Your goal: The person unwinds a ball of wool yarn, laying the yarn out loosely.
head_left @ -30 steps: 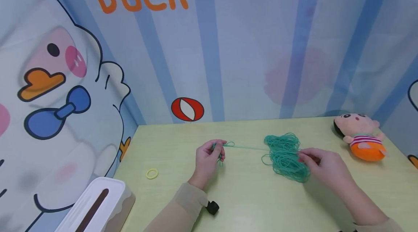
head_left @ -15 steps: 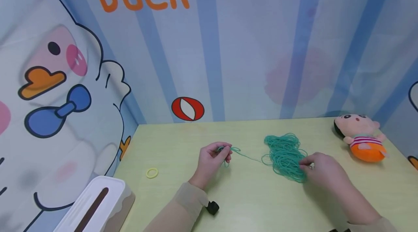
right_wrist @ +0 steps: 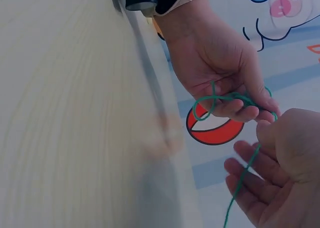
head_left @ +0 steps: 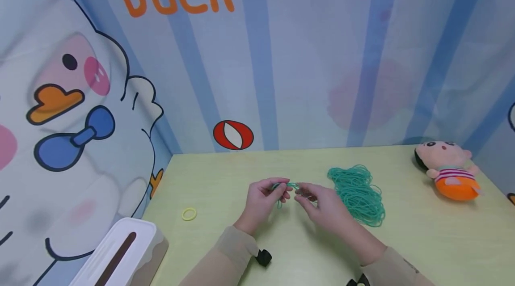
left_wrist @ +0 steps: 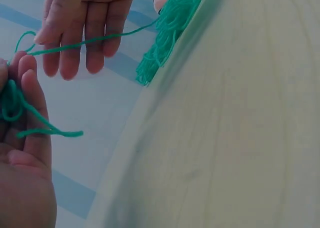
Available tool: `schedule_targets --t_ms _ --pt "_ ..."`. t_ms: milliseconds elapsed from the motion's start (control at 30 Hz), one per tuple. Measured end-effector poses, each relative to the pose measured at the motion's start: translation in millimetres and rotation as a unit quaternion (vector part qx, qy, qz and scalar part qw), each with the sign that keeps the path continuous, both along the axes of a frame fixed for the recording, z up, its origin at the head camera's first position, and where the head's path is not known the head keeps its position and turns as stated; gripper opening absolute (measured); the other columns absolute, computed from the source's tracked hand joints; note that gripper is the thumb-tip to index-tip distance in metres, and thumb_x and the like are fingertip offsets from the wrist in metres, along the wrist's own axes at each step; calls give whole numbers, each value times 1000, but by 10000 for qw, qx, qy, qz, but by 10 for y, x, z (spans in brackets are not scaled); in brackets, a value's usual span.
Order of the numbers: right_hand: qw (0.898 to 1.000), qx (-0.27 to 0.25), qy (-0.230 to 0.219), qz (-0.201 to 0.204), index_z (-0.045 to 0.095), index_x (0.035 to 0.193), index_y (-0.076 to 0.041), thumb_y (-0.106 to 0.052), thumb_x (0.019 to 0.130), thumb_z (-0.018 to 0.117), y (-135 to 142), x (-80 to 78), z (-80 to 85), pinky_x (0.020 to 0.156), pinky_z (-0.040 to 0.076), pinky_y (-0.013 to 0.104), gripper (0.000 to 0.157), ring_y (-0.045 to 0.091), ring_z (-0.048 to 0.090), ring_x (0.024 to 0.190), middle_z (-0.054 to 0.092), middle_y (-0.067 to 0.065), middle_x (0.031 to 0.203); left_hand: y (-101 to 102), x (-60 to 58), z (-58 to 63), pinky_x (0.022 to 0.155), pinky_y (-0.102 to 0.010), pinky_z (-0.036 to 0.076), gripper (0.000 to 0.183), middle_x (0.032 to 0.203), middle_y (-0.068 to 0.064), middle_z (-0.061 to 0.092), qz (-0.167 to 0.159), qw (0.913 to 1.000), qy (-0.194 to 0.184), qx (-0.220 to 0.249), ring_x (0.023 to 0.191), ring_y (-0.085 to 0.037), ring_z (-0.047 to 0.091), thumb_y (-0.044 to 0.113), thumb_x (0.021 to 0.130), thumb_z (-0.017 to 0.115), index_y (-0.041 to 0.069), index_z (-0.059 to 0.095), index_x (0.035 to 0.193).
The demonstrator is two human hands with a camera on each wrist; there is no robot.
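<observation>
My left hand (head_left: 261, 200) pinches a small gathered bundle of green yarn (left_wrist: 11, 100) between thumb and curled fingers. A loop and a loose end of it hang out in both wrist views. Close at its fingertips, my right hand (head_left: 331, 211) pinches the yarn strand (right_wrist: 243, 175) between thumb and forefinger, its other fingers spread. From there the strand runs across the right fingers to the loose pile of green yarn (head_left: 360, 196), which lies on the table to the right, partly behind the right forearm in the head view.
A yellow ring (head_left: 189, 214) lies at the left of the pale table (head_left: 217, 174). A white slotted box (head_left: 120, 250) stands at the front left. At the back right a plush doll (head_left: 452, 172) lies near the edge. A printed curtain (head_left: 297, 53) hangs behind.
My right hand has moved left from the yarn pile to beside the left fingertips. The left hand has shifted slightly right, still holding its bundle.
</observation>
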State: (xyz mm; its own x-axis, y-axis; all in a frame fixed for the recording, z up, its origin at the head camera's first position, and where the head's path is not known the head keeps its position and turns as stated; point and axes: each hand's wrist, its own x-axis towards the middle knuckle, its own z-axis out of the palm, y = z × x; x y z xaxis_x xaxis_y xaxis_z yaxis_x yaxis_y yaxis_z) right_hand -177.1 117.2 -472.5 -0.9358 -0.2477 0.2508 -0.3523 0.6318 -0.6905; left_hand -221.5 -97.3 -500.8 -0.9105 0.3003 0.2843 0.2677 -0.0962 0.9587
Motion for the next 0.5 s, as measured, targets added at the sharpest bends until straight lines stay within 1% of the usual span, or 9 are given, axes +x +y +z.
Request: schedule_targets --t_ms 33,100,167,267,333,367,400,500 --pt "9999 -83 -67 -46 76 134 -5 -23 110 70 -22 -10 1 84 67 39 30 28 81 108 83 8 119 3 -6 -6 76 -21 64 28 115 -42 74 -14 10000 25 -21 81 -4 75 9 109 68 -8 74 130" --pt "9995 -243 -105 -190 81 122 -8 -20 109 70 -26 -16 14 72 62 30 21 25 81 96 84 3 105 8 -23 -21 76 -21 64 29 114 -38 76 -1 9999 46 -90 81 -4 76 10 110 66 -8 74 132" --pt "9987 -371 -21 -355 82 115 -9 -18 109 70 14 -6 44 65 55 25 15 22 79 89 83 0 97 9 -35 -24 77 -22 65 29 110 -31 79 60 9999 -51 -110 80 -5 75 14 111 65 -4 75 133" --pt "9970 -449 246 -575 82 115 -9 -16 108 72 133 16 105 63 53 24 14 19 77 86 83 -2 95 3 -61 -26 75 -23 64 29 96 -15 78 211 9996 -126 -119 75 -7 71 18 113 64 1 77 131" --pt "9961 -427 391 -664 81 117 -9 -16 108 72 233 32 148 63 54 23 15 17 76 86 83 -1 96 -8 -77 -25 73 -22 63 28 89 -4 74 275 9994 -161 -106 72 -8 69 20 113 63 2 78 130" --pt "9957 -409 463 -695 81 117 -8 -16 108 72 287 39 166 63 54 23 15 17 77 86 83 -1 97 -13 -82 -27 72 -22 63 28 87 -1 71 296 9994 -140 -104 71 -8 67 19 113 63 2 78 129" --pt "9953 -396 528 -712 81 117 -8 -16 108 71 343 45 179 62 55 23 15 17 77 86 84 -1 97 -17 -83 -28 71 -21 62 29 85 1 70 322 9994 -104 -113 70 -8 66 19 114 62 -1 77 129" --pt "9938 -341 751 -744 82 117 -8 -15 107 72 496 76 220 61 55 23 15 17 78 86 84 0 97 -27 -76 -32 69 -21 62 28 84 3 70 430 9990 -52 -79 68 -7 65 19 113 63 -2 77 127"
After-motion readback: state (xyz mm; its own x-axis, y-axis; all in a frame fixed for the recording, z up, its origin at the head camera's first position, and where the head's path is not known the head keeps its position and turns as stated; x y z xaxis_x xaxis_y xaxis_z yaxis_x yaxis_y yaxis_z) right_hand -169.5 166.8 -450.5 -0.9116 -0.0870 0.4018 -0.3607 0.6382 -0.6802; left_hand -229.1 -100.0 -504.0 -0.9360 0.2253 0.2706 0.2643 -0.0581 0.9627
